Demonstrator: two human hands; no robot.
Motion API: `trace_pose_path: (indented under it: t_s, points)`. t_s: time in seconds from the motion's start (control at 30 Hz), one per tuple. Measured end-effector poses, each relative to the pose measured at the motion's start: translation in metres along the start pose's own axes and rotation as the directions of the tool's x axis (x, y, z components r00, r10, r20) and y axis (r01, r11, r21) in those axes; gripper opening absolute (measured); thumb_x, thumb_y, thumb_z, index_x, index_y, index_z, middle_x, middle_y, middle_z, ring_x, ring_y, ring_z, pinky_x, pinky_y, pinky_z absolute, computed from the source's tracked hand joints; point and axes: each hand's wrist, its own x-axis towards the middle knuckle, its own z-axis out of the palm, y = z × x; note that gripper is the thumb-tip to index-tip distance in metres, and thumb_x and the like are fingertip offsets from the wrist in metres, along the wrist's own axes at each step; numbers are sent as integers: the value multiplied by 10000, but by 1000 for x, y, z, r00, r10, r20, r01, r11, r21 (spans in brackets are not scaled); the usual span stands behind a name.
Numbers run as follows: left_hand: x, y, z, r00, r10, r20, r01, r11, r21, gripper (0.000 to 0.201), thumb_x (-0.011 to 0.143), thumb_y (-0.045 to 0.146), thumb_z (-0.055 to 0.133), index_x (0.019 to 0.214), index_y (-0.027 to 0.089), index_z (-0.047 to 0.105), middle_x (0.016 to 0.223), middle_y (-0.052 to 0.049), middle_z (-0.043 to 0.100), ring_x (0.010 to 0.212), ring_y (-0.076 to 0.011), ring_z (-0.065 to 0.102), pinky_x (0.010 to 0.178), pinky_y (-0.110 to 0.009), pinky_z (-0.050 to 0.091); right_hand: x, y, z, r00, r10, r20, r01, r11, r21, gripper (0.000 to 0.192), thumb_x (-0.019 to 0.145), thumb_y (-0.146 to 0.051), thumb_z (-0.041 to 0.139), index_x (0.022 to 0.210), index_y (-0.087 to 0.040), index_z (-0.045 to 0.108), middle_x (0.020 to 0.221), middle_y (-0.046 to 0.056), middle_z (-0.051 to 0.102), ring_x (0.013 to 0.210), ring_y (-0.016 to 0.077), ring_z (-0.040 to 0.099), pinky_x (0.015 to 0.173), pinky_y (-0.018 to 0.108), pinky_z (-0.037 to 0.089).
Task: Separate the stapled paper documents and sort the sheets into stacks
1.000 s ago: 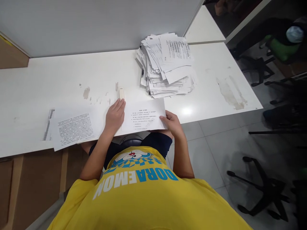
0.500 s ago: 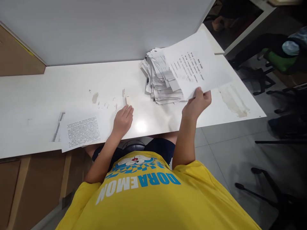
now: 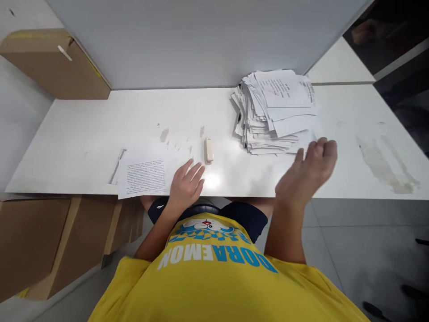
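Note:
My left hand (image 3: 186, 185) rests at the front edge of the white table, fingers spread and holding nothing. Just beyond its fingertips lies a small cream stapler (image 3: 209, 150). To the left of that hand, a few printed sheets (image 3: 142, 179) lie with their front edge slightly over the table edge. My right hand (image 3: 310, 167) is raised in front of the paper stack, thumb apart from the loosely bent fingers, with nothing in it. The tall, uneven stack of papers (image 3: 278, 116) stands against the divider, a printed sheet on top.
A grey divider panel (image 3: 201, 44) runs along the back of the table (image 3: 83, 129). One cardboard box (image 3: 83, 71) stands at the back left; more cardboard boxes (image 3: 87, 237) are below the table's left side. Stained patches (image 3: 385, 165) mark the tabletop at right.
My right hand has let go of the printed sheet, which now lies on the stack. My left hand has drawn back from the stapler. The view has turned and levelled.

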Motion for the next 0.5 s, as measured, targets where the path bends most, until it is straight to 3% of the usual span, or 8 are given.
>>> trace_pose_path:
  t_s: [0.07,0.13,0.23,0.3,0.37,0.4,0.47,0.5]
  points:
    - [-38,-12,-27,996,-78,39,77,997,32,482,914,254,593,1383,152,541,1325,-136,661,1375,-337,493,1063,-472,462,-18,-11,-5,996,0,-92,4,999,44,600,922,-465,524,1449,-241,346,1602,98,304,1503,198,313,1248,463,275]
    - [-77,-32,-48,979,-135,155,120,987,105,586,912,308,601,1463,164,463,1410,-161,597,1412,-368,443,1083,-515,433,-32,-14,-4,988,26,-155,-19,999,49,536,897,-394,567,1388,-228,431,1556,102,397,1459,205,392,1222,470,317]
    - [-121,-59,-61,948,-199,247,153,969,194,638,930,312,574,1516,148,383,1487,-198,508,1434,-382,410,1118,-550,388,-54,-5,9,983,73,-168,-67,997,41,447,881,-347,579,1302,-209,518,1435,106,533,1349,215,517,1158,483,388]
    - [-135,-67,-61,967,-176,184,137,969,207,553,946,205,520,1489,186,421,1405,-165,599,1361,-320,521,1108,-499,416,-72,2,24,986,137,-90,-132,989,58,398,877,-355,586,1248,-217,554,1319,96,612,1228,212,600,1081,469,451]
    - [-137,-66,-59,990,-108,92,92,982,164,488,935,116,496,1409,233,506,1248,-107,715,1223,-251,647,1057,-428,470,-94,5,41,956,261,134,-270,961,55,350,881,-391,589,1193,-234,582,1180,80,672,1079,206,657,967,436,513]
    - [-136,-63,-57,995,-82,57,74,989,132,455,929,101,500,1357,246,546,1180,-87,747,1162,-230,684,1029,-405,491,-106,5,49,895,332,299,-356,934,27,332,880,-415,594,1160,-239,596,1114,74,692,1017,207,669,913,419,532]
    - [-132,-53,-53,998,-65,23,63,996,70,366,926,112,520,1251,253,611,1097,-67,775,1097,-216,716,998,-392,512,-128,2,61,676,427,601,-479,874,-83,311,863,-457,616,1093,-247,620,1034,66,708,967,214,667,861,400,543]
    - [-130,-47,-50,997,-68,21,67,997,42,323,930,125,524,1204,253,635,1081,-63,779,1088,-215,719,995,-394,516,-138,1,65,570,450,687,-505,852,-139,306,848,-471,631,1060,-251,626,1018,62,706,968,217,660,859,396,542]
